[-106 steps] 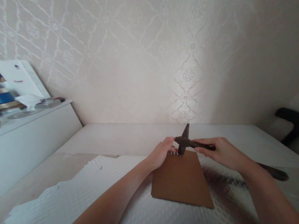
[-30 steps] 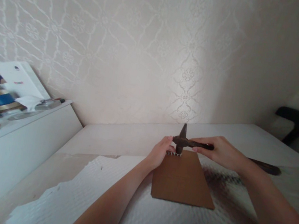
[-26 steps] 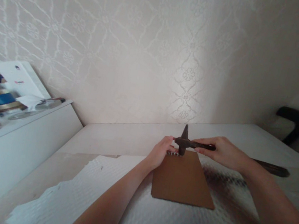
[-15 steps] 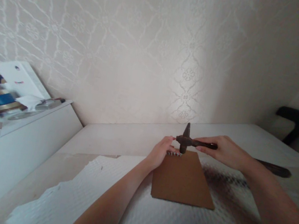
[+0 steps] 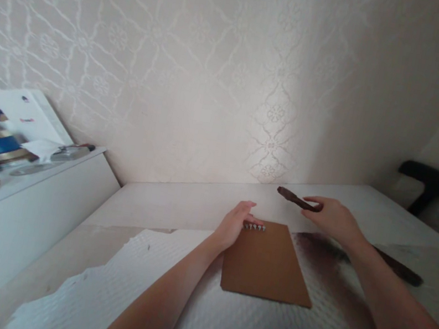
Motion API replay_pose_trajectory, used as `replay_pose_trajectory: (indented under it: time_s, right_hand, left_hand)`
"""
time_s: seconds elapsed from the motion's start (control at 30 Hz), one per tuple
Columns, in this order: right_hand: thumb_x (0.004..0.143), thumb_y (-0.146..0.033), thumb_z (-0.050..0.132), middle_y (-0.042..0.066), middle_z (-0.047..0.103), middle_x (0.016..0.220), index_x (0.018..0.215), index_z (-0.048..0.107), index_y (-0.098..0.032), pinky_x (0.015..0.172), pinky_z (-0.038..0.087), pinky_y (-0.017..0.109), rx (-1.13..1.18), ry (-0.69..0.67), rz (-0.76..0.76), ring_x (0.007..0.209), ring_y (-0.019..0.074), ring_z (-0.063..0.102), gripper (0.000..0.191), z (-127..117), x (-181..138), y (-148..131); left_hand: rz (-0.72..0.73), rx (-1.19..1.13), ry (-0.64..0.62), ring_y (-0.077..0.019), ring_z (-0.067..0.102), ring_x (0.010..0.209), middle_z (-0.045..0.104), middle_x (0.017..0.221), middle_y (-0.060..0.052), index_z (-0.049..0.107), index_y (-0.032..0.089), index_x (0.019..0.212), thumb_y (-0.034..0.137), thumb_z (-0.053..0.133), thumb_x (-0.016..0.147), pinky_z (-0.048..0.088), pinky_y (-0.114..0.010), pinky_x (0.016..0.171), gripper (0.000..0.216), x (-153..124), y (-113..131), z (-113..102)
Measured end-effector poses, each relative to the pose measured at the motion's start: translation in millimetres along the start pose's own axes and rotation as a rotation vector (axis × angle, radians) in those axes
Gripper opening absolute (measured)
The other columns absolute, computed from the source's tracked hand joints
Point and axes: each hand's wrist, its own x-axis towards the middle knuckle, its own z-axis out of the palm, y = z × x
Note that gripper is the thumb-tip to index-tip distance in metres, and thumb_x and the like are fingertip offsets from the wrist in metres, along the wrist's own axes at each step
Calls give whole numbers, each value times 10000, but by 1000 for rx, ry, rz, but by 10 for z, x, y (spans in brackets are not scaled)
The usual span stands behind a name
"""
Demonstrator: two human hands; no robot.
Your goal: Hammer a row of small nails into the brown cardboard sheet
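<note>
A brown board (image 5: 267, 265) lies in front of me, with a row of several small silvery nails or screws (image 5: 255, 227) standing along its far edge. My left hand (image 5: 233, 226) rests at the board's far left corner beside that row; its fingers are apart and nothing shows between them. Gripped in my right hand (image 5: 331, 217) is a dark hammer (image 5: 295, 198), its head raised above and beyond the board's far edge. The handle's end comes out behind my right wrist.
Under the board lies a silvery, textured sheet (image 5: 106, 286) with a ragged left edge. A patterned wall (image 5: 197, 99) rises behind. To the left, a white cabinet (image 5: 48, 203) carries tape rolls and a white box (image 5: 32, 113). A black T-shaped object (image 5: 431, 183) stands at right.
The hammer head has swung up and turned, so it now appears edge-on, away from the nail row. My right hand has tilted slightly; my left hand has stayed almost in place.
</note>
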Motion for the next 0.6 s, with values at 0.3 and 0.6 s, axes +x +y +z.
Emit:
replay_pose_trajectory:
  time_s: [0.3,0.6]
  right_hand:
    - [680,-292,525,87,693,916,1084,613,-188,642,449,326,-27,-29,81,818,268,639,427,60,49,50]
    - [718,-223,466,151,669,948,1095,584,-155,684,441,364,-288,64,24,883,304,620,400,186,1,33]
  left_hand:
    - [19,-7,109,-217,503,1122,692,898,-82,561,187,1038,463,257,895,203,-367,1050,434,29,-24,-46]
    - [-92,-23,218,-211,564,993,671,964,-95,572,186,982,446,295,886,349,-346,921,392,21,43,-113]
